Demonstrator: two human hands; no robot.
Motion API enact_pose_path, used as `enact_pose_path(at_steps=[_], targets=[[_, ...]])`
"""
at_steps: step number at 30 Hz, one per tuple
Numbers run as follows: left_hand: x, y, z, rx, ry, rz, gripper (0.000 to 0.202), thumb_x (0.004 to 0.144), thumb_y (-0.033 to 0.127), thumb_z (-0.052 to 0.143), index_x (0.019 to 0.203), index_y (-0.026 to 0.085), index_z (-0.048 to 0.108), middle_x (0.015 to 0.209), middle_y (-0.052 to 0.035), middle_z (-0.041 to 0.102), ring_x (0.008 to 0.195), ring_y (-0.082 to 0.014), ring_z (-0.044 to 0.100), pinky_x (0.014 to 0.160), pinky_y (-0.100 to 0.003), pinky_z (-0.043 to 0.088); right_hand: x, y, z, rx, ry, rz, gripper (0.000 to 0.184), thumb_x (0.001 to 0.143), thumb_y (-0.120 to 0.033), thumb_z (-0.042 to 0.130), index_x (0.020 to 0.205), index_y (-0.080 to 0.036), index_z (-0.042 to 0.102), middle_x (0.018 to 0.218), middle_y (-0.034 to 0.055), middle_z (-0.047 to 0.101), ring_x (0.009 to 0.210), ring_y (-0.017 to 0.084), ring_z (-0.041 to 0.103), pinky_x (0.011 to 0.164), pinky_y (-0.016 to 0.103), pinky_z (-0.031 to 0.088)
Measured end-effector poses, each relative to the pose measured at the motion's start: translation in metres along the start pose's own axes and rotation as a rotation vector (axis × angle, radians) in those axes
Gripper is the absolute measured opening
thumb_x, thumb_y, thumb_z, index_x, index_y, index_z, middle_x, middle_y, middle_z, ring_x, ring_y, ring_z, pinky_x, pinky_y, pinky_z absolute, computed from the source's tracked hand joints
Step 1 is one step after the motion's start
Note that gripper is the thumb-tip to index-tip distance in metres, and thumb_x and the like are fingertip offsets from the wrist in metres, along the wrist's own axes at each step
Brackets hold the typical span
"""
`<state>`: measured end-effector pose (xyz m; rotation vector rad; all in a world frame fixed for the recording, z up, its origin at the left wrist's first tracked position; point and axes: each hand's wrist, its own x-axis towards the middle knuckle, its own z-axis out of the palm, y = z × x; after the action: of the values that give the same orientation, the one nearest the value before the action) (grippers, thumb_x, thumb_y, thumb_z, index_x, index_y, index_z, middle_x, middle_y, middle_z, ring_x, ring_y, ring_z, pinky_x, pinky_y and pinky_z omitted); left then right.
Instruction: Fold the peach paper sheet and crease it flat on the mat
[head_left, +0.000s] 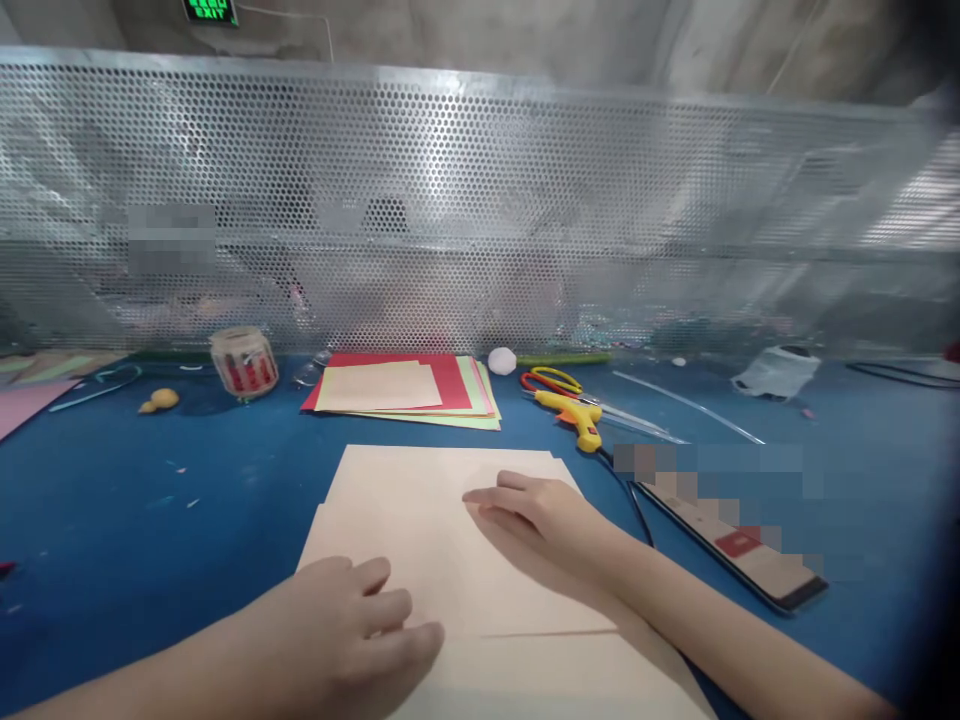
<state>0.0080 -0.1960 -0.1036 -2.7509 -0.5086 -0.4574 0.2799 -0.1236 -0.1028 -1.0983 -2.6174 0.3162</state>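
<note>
Some overlapping cream sheets
Left hand curls loosely, right hand stretches flatter; both are released over them.

1. Left hand, fingers curled, over pale sheets, left side.
2. Right hand over same sheets, contact unclear.
3. Coloured paper beyond; jar to its left.
4. Glue gun beside scissors, right of coloured paper.
5. Phone right, partly pixelated.
6. Blue table, metal screen behind.
</note>
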Motion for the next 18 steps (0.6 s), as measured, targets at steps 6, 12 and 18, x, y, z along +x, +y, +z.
enact_pose_path(at_steps=[6, 12, 18], targets=[[-0.03, -0.014, -0.029, -0.165, -0.117, -0.109, 0.023, 0.088, 0.004, 0.051, 0.101, 0.023, 0.057, 0.084, 0.0012, 0.065, 0.071, -0.0141, 0.06, 0.066, -0.023, 0.048, 0.0, -0.002, -0.002, 0.06, -0.014, 0.037, 0.021, 0.104, -0.027, 0.051, 0.119, -0.02, 0.064, 0.099, 0.0033, 0.068, 0.083, 0.017, 0.067, 0.078, 0.038, 0.056], [-0.067, -0.026, -0.039, -0.1, -0.159, -0.339, 0.041, 0.098, 0.023, 0.05, 0.139, 0.028, 0.05, 0.144, -0.0048, 0.053, 0.124, -0.0209, 0.058, 0.094, -0.028, 0.053, 0.004, 0.006, -0.006, 0.177, -0.105, 0.18, 0.017, 0.099, -0.032, 0.06, 0.1, -0.017, 0.067, 0.096, 0.0026, 0.069, 0.081, 0.016, 0.067, 0.075, 0.035, 0.057], [-0.066, -0.01, -0.01, 0.004, -0.175, -0.171, 0.043, 0.102, 0.03, 0.046, 0.145, 0.025, 0.046, 0.15, -0.0074, 0.048, 0.134, -0.0247, 0.048, 0.098, -0.034, 0.051, 0.008, 0.004, -0.023, 0.28, -0.21, 0.27, 0.018, 0.097, -0.031, 0.062, 0.089, -0.016, 0.066, 0.084, -0.0004, 0.067, 0.076, 0.015, 0.065, 0.072, 0.033, 0.055]])
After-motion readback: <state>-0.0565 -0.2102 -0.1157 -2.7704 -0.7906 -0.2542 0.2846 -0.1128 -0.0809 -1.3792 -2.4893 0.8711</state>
